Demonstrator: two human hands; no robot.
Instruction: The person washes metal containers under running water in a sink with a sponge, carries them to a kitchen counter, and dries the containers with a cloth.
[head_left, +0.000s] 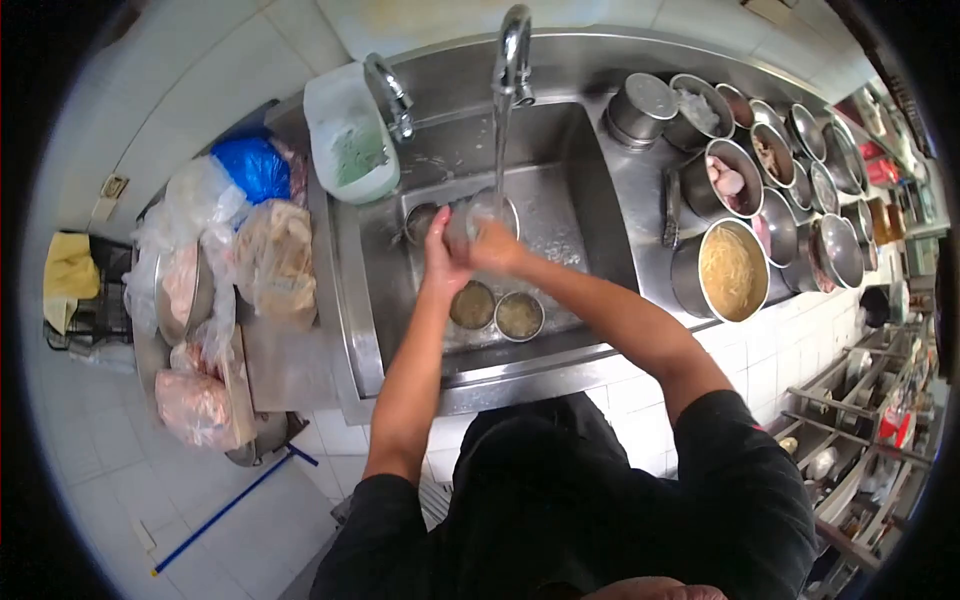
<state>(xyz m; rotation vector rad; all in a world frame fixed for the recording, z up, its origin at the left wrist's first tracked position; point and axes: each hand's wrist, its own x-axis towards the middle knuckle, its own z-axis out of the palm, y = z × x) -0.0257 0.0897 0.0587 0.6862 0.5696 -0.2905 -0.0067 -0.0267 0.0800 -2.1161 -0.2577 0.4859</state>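
Observation:
Water runs from the tall faucet (513,60) into the steel sink (610,230). Under the stream, my left hand (441,255) is wrapped against a shiny, blurred metal container (462,225). My right hand (492,246) is at the same container on its right side, smeared by motion, its fingers hard to make out. Just below my hands, two small round tins (472,305) (519,316) with cloudy contents stand on the sink floor. Another round tin (422,223) is partly visible left of my hands.
Left of the sink are a white tub (352,135) with greenish liquid, a second faucet (391,97) and bagged food (275,260). On the right counter stand several steel pots and bowls, including a pot of pale strips (731,270). A blue pole (225,510) crosses the floor.

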